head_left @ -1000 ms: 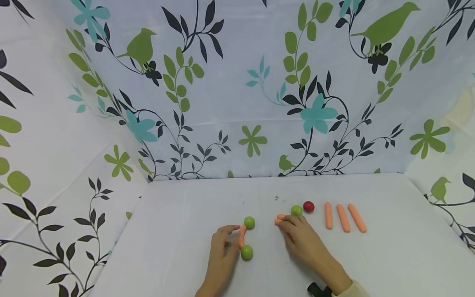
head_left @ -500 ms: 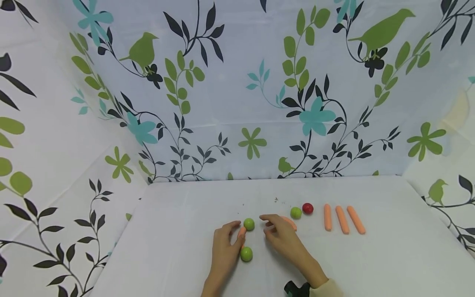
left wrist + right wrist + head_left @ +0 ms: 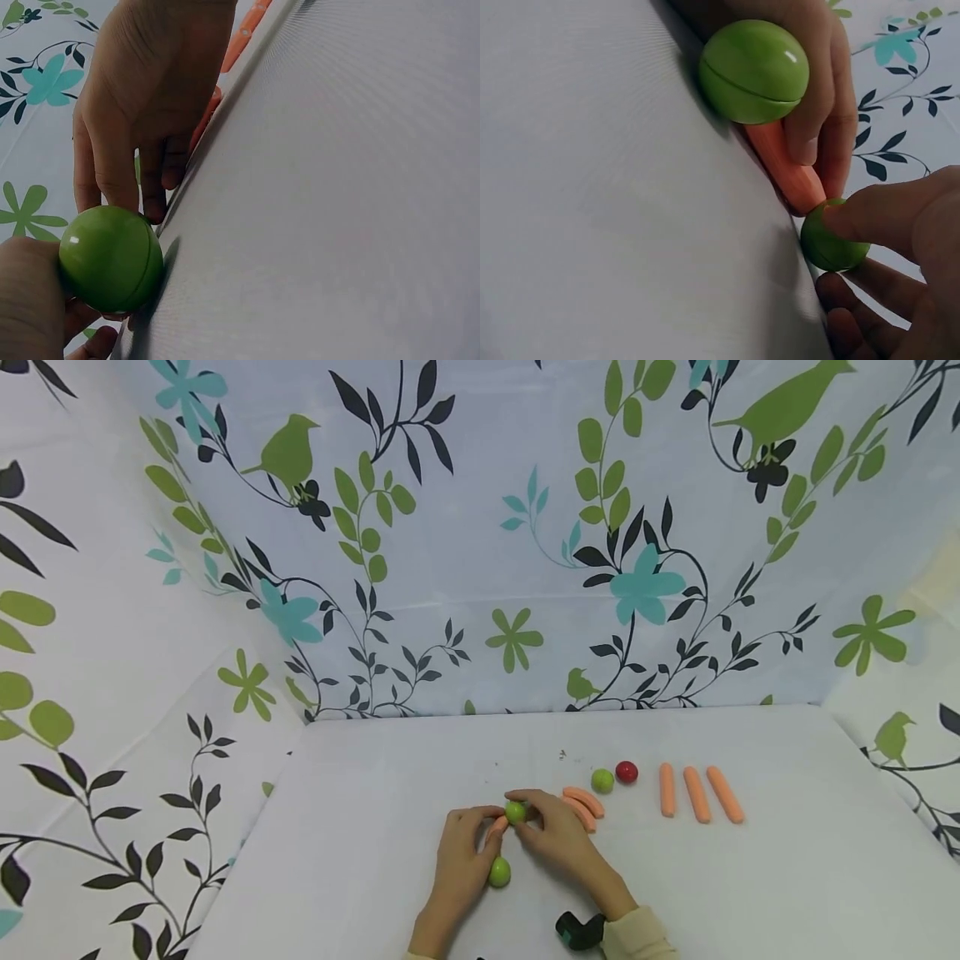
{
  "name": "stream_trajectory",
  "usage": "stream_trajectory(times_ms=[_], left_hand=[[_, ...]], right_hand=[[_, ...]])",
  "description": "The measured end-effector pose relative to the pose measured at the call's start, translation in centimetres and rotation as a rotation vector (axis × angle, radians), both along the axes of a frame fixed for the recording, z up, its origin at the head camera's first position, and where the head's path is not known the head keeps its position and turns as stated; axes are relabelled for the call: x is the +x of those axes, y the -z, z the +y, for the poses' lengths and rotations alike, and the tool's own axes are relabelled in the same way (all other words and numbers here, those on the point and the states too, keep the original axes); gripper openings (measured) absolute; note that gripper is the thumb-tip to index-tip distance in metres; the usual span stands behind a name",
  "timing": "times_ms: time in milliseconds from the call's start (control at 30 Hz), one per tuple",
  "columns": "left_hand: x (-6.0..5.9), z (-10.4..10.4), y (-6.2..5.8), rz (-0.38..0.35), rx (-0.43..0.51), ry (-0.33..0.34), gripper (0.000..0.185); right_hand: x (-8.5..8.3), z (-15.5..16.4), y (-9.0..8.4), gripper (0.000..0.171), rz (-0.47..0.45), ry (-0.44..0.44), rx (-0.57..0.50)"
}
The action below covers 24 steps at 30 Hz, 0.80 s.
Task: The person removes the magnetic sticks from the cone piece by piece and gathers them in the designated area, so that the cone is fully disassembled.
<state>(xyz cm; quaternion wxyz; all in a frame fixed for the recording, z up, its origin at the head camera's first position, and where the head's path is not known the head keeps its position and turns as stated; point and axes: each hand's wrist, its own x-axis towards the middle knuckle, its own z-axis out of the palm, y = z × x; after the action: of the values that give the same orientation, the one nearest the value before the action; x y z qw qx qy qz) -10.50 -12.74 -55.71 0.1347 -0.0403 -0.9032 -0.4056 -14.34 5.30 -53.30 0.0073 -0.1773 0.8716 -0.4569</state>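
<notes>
My left hand [image 3: 461, 856] grips an orange sausage-shaped stick [image 3: 784, 161] between thumb and fingers, low over the white table. At the stick's far end, a shiny green ball [image 3: 515, 812] is pinched between the thumb and fingers of my right hand [image 3: 561, 833]. In the right wrist view the right thumb [image 3: 847, 221] lies across this ball, which sits right at the stick's tip. A second green ball [image 3: 499, 872], with a seam round it, rests on the table by the stick's near end, beside the left thumb.
Two curved orange sticks [image 3: 582, 807] lie just beyond the right hand. Behind them sit a third green ball [image 3: 602, 781] and a red ball [image 3: 627, 772]. Farther right are three straight orange sticks [image 3: 696, 795]. A patterned cloth [image 3: 450, 568] hangs behind the table [image 3: 360, 843].
My right hand has let go of the curved orange sticks and moved left to pinch the far green ball. The left thumb and fingers have closed on the orange stick.
</notes>
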Motion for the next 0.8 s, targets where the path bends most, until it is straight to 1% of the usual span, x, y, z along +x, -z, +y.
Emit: stream_trajectory(times_ms=[100, 233, 300, 400, 500, 600, 667, 800], left_hand=[[-0.01, -0.09, -0.02, -0.008, -0.013, -0.004, 0.023], [-0.01, -0.04, -0.08, -0.033, -0.013, -0.004, 0.023], [0.0, -0.08, -0.18, -0.029, -0.016, -0.008, 0.023], [0.23, -0.23, -0.04, -0.016, -0.024, -0.034, 0.022], [0.39, -0.4, 0.13, -0.008, -0.028, -0.045, 0.021], [0.4, -0.49, 0.24, -0.007, -0.024, -0.042, 0.021], [0.31, -0.53, 0.16, 0.01, -0.012, -0.032, 0.023], [-0.24, -0.59, -0.22, 0.024, 0.033, -0.023, 0.025]], right_hand=[[-0.04, -0.19, 0.33, 0.041, 0.017, -0.009, -0.005], [-0.14, -0.37, 0.7, 0.039, 0.043, 0.014, -0.002], [-0.19, -0.48, 0.75, 0.039, 0.057, 0.015, 0.0], [-0.05, -0.62, 0.8, 0.039, 0.063, -0.002, 0.005], [0.11, -0.68, 0.77, 0.038, 0.068, -0.011, 0.015], [0.25, -0.65, 0.66, 0.039, 0.067, -0.004, 0.026], [0.25, -0.56, 0.46, 0.038, 0.058, 0.011, 0.033], [-0.13, -0.34, -0.07, 0.037, 0.033, 0.027, 0.051]])
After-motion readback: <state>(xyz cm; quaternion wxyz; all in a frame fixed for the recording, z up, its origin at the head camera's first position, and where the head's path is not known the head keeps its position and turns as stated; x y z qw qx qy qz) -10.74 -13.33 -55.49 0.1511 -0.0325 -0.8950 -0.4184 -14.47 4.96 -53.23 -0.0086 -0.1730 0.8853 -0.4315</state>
